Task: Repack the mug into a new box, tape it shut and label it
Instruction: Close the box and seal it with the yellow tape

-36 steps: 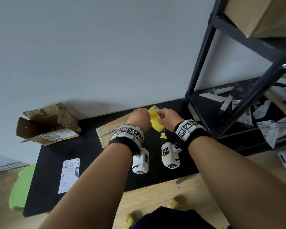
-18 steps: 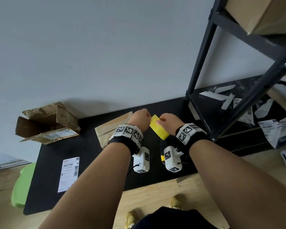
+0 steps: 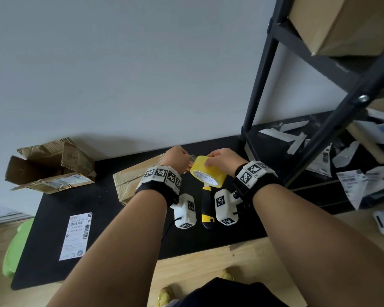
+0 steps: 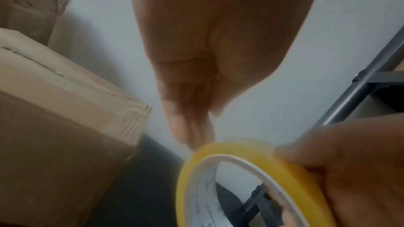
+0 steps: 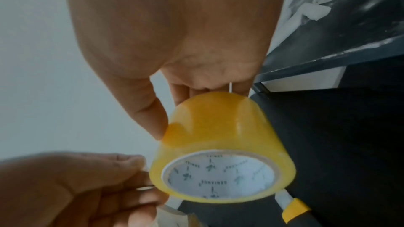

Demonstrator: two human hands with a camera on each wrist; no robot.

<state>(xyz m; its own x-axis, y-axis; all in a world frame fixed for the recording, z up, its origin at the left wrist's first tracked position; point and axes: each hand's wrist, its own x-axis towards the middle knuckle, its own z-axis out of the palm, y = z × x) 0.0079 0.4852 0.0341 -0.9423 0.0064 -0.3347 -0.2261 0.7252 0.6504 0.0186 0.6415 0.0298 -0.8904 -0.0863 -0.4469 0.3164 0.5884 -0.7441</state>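
Observation:
A yellow tape roll (image 3: 207, 171) with a white core is held above the black mat (image 3: 124, 229). My right hand (image 3: 220, 159) grips it, thumb on one side and fingers behind, as the right wrist view shows on the tape roll (image 5: 218, 144). My left hand (image 3: 179, 158) pinches the clear free end of the tape (image 5: 172, 213) just left of the roll. A closed brown box (image 3: 131, 180) lies under my left wrist and also fills the left of the left wrist view as the box (image 4: 65, 127). The mug is not visible.
A yellow-and-black utility knife (image 3: 206, 207) lies on the mat below the roll. A white shipping label (image 3: 78, 235) lies front left. A torn old box (image 3: 49, 165) sits at the back left. A black shelf frame (image 3: 319, 129) with paper scraps stands to the right.
The roll has turned in my right hand, so its white core now faces me. My left hand has drawn slightly left with the tape end.

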